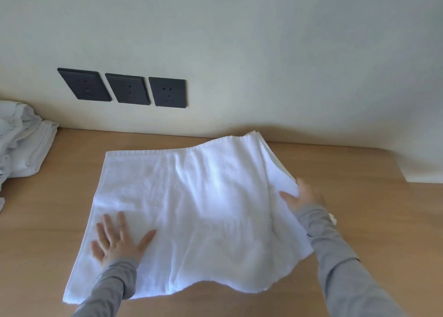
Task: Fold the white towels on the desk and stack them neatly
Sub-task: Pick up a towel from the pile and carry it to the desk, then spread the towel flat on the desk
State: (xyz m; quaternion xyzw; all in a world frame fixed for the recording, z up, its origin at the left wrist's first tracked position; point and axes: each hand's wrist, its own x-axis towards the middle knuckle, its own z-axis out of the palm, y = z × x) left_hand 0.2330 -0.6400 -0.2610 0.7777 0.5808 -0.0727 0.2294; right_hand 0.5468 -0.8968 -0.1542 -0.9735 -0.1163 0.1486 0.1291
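A white towel [191, 204] lies spread on the wooden desk [359, 168], doubled over, with its right edge raised off the surface. My left hand [118, 240] presses flat on the towel's near left part, fingers spread. At the right edge, my right hand [300, 195] grips the lifted layers, thumb on top and fingers underneath. A pile of other white towels [21, 144] sits at the desk's far left, partly cut off by the frame.
The desk runs against a pale wall [263, 53] carrying three black sockets [127, 89]. Bare wood shows to the right of the towel and between it and the left pile. A white surface [424, 170] meets the desk at far right.
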